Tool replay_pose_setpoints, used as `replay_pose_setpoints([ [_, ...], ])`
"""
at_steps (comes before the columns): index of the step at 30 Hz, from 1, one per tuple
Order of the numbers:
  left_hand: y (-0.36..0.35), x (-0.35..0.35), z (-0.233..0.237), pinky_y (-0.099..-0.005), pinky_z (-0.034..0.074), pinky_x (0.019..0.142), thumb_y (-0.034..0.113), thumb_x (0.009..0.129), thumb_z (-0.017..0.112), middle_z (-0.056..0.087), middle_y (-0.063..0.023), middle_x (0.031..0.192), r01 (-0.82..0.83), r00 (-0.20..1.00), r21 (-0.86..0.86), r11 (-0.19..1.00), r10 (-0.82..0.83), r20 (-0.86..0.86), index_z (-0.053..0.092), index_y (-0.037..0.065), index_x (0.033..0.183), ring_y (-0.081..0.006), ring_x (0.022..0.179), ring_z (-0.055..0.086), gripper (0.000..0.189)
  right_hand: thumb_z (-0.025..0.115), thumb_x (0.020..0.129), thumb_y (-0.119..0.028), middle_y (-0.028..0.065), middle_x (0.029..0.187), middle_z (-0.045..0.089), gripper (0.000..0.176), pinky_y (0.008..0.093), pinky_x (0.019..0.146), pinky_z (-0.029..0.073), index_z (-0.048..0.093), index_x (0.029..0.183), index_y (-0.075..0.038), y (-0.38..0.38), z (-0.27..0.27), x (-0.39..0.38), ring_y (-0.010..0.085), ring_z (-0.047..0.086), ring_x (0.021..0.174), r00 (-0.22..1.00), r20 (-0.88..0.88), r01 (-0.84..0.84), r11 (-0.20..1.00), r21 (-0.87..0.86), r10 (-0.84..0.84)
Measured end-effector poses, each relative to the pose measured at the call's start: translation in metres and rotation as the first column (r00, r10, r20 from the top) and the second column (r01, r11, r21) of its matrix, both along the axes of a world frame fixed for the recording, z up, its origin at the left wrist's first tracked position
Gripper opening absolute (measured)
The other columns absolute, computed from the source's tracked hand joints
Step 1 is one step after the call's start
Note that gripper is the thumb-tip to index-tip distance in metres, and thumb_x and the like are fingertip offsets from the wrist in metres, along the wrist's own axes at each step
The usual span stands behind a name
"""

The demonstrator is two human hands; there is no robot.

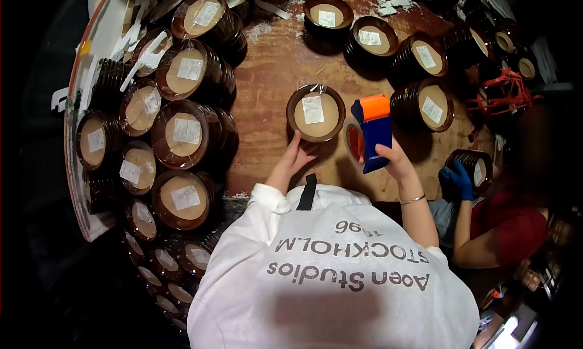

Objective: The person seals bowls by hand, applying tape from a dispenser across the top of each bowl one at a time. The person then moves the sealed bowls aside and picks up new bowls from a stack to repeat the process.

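A brown round bowl stack (316,112), wrapped in clear film with a white label on top, stands on the wooden table (273,75) in front of me. My left hand (297,157) touches its near edge with fingers spread. My right hand (392,157) grips a blue and orange tape dispenser (371,130) with a roll of tape, held upright just right of that stack.
Several wrapped, labelled bowl stacks crowd the left side (182,133) and line the far right (428,103). White paper scraps (388,0) lie at the far edge. At the right a co-worker's blue-gloved hand (458,180) holds another stack (477,167).
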State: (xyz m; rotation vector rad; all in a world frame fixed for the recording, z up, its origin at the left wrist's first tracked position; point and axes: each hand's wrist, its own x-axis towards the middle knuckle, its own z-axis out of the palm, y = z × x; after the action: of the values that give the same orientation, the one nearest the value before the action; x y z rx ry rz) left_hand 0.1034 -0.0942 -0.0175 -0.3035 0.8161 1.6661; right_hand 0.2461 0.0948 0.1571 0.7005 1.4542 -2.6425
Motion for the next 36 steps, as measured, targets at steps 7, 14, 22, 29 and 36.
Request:
replay_pose_setpoints([
  [7,-0.019,-0.047,0.17,-0.02,0.036,0.071,0.031,0.079,0.058,0.047,-0.0001,0.087,-0.177,0.576,-0.019,0.984,0.088,-0.813,0.048,0.004,0.092,-0.0073,0.08,0.044,0.031,0.069,0.066,-0.014,0.002,0.09,0.056,0.045,0.0225,0.073,0.042,0.05,0.104,0.0,-0.028,0.04,-0.003,0.0083,0.052,0.081,0.983,0.127,-0.163,0.942,0.294,0.131],
  [14,-0.002,-0.051,0.242,-0.0235,0.029,0.048,0.028,0.072,0.064,0.035,-0.0011,0.059,0.369,0.128,-0.131,0.92,-0.19,-0.974,0.039,0.004,0.062,-0.0089,0.055,0.032,0.037,0.07,0.063,-0.01,0.0007,0.092,0.054,0.05,0.0216,0.076,0.039,0.049,0.107,0.001,-0.041,0.067,-0.006,0.0069,0.047,0.082,0.921,0.215,-0.38,0.875,0.301,0.325],
  [22,-0.004,-0.051,0.242,-0.0235,0.033,0.056,0.015,0.078,0.055,0.041,-0.0033,0.064,0.468,0.086,-0.153,0.87,-0.217,-0.972,0.044,0.0,0.07,-0.0102,0.062,0.037,0.021,0.071,0.063,-0.011,-0.0001,0.089,0.053,0.051,0.0205,0.074,0.038,0.049,0.107,0.002,-0.044,0.077,0.0,0.0067,0.046,0.08,0.905,0.151,-0.425,0.846,0.323,0.397],
  [29,-0.009,-0.047,0.241,-0.0242,0.036,0.058,0.017,0.081,0.053,0.046,-0.0041,0.065,0.481,0.131,-0.202,0.853,-0.298,-0.946,0.046,-0.001,0.072,-0.0101,0.064,0.042,0.021,0.071,0.063,-0.012,-0.0009,0.087,0.053,0.05,0.02,0.072,0.038,0.049,0.105,0.002,-0.044,0.081,0.0,0.0062,0.045,0.079,0.89,0.135,-0.454,0.829,0.327,0.435],
  [36,-0.01,-0.038,0.23,-0.0218,0.032,0.047,0.018,0.077,0.059,0.041,-0.0005,0.057,0.383,0.274,-0.043,0.923,-0.157,-0.949,0.046,0.001,0.067,-0.0059,0.053,0.036,0.023,0.071,0.062,-0.012,-0.0006,0.088,0.053,0.05,0.0198,0.072,0.038,0.05,0.106,0.002,-0.041,0.087,-0.001,0.0058,0.046,0.079,0.866,0.173,-0.5,0.808,0.31,0.469],
])
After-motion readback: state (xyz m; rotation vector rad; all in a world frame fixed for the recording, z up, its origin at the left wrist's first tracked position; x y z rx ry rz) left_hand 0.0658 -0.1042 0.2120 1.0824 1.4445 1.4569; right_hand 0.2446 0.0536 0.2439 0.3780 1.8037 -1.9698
